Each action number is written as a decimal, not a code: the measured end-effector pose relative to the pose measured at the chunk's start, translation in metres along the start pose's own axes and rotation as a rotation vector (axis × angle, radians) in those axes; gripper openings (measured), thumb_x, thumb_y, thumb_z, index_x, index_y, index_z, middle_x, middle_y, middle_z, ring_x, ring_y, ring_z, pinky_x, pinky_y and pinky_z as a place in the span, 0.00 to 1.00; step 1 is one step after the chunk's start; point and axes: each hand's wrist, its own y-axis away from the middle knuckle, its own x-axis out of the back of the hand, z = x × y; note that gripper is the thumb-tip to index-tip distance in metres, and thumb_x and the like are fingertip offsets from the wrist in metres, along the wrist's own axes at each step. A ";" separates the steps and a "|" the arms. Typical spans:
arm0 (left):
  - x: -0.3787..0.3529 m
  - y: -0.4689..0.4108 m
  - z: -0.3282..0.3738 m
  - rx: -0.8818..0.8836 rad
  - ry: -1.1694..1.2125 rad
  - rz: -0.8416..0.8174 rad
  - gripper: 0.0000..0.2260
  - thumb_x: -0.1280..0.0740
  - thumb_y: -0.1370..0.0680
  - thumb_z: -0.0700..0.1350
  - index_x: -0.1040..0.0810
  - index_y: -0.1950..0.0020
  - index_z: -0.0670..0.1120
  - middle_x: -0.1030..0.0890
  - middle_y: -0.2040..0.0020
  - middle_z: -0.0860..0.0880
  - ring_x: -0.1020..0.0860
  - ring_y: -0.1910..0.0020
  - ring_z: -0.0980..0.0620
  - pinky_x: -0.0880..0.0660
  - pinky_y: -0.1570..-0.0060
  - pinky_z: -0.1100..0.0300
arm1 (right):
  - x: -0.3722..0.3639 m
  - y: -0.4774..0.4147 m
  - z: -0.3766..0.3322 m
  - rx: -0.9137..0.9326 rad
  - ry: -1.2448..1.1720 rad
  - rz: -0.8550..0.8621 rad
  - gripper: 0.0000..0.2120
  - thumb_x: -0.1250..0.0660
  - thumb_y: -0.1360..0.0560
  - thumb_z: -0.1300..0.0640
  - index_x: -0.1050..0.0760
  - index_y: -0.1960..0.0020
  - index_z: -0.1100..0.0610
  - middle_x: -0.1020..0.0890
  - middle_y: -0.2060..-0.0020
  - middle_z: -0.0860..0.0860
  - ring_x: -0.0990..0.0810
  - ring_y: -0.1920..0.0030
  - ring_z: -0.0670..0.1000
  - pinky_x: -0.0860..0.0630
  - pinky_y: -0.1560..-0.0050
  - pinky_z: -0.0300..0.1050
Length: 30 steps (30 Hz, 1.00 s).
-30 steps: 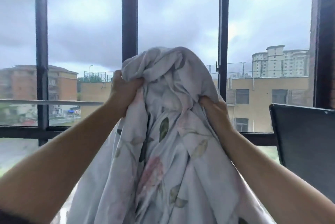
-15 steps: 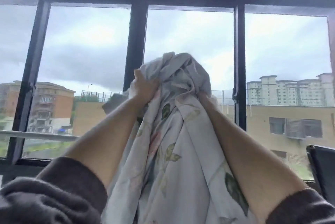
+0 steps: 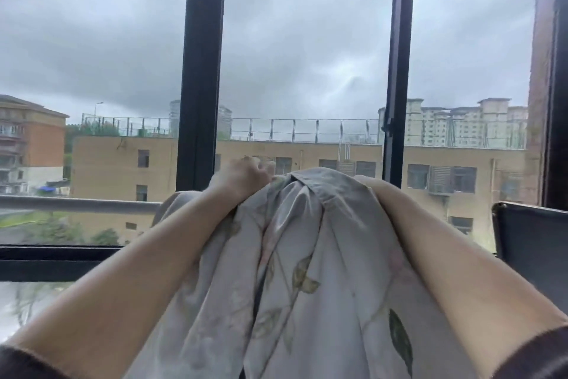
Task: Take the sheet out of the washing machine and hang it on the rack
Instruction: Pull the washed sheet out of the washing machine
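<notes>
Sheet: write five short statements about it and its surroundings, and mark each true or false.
1. The sheet carries a leaf print. True.
2. The left hand grips the sheet near its top. True.
3. The sheet lies folded flat on a table. False: it hangs bunched, held up before the window.
4. Every finger of the right hand shows. False: the sheet covers the fingers of the right hand.
5. The sky outside is clear blue. False: grey clouds fill it.
</notes>
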 end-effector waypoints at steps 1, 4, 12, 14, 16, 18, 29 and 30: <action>0.002 0.004 0.001 -0.085 0.049 0.032 0.19 0.47 0.20 0.56 0.30 0.65 0.47 0.23 0.58 0.45 0.24 0.52 0.42 0.29 0.52 0.54 | 0.002 -0.001 -0.001 0.005 0.098 0.041 0.13 0.41 0.20 0.65 0.27 0.40 0.72 0.21 0.53 0.60 0.24 0.43 0.59 0.28 0.45 0.45; 0.010 0.031 0.008 -0.231 0.063 -0.051 0.20 0.48 0.19 0.56 0.27 0.63 0.46 0.24 0.59 0.45 0.25 0.53 0.44 0.32 0.55 0.55 | 0.013 0.005 -0.004 0.071 0.099 0.182 0.08 0.37 0.22 0.54 0.23 0.56 0.58 0.24 0.65 0.48 0.23 0.56 0.52 0.28 0.61 0.43; 0.025 0.068 -0.012 -0.200 -0.277 -0.109 0.32 0.57 0.26 0.71 0.28 0.36 0.54 0.24 0.36 0.51 0.27 0.40 0.49 0.31 0.45 0.55 | 0.010 0.099 -0.010 0.381 0.309 -0.061 0.26 0.38 0.32 0.32 0.34 0.35 0.34 0.25 0.40 0.42 0.25 0.41 0.48 0.29 0.42 0.46; 0.022 0.064 -0.015 -0.214 -0.274 -0.108 0.33 0.59 0.26 0.71 0.29 0.32 0.58 0.26 0.33 0.53 0.28 0.37 0.49 0.30 0.41 0.53 | -0.006 0.092 -0.010 0.439 0.342 0.172 0.11 0.36 0.26 0.46 0.27 0.44 0.42 0.19 0.51 0.46 0.22 0.50 0.49 0.27 0.53 0.43; 0.021 0.058 -0.019 -0.221 -0.257 -0.121 0.29 0.60 0.24 0.69 0.30 0.32 0.61 0.26 0.33 0.52 0.28 0.36 0.49 0.29 0.41 0.52 | -0.014 0.084 -0.016 0.457 0.315 0.338 0.06 0.38 0.25 0.55 0.24 0.50 0.47 0.18 0.56 0.48 0.21 0.54 0.51 0.31 0.60 0.41; 0.020 0.053 -0.022 -0.199 -0.247 -0.118 0.27 0.58 0.21 0.64 0.27 0.34 0.57 0.25 0.34 0.49 0.27 0.38 0.47 0.29 0.43 0.53 | -0.016 0.071 -0.026 0.431 0.241 0.441 0.08 0.38 0.26 0.59 0.21 0.53 0.51 0.16 0.55 0.51 0.21 0.53 0.53 0.32 0.59 0.40; 0.013 0.038 -0.015 -0.114 -0.230 -0.213 0.26 0.56 0.19 0.58 0.28 0.33 0.47 0.29 0.31 0.44 0.30 0.35 0.46 0.37 0.49 0.59 | -0.017 0.010 -0.040 -0.081 0.404 -0.277 0.18 0.44 0.19 0.51 0.25 0.39 0.62 0.25 0.36 0.55 0.26 0.38 0.53 0.32 0.33 0.49; 0.014 0.038 -0.017 -0.087 -0.239 -0.201 0.27 0.56 0.20 0.60 0.28 0.33 0.49 0.28 0.31 0.46 0.30 0.35 0.46 0.35 0.46 0.57 | -0.017 0.011 -0.042 -0.056 0.404 -0.263 0.17 0.44 0.19 0.50 0.24 0.42 0.60 0.25 0.36 0.55 0.26 0.38 0.54 0.32 0.33 0.49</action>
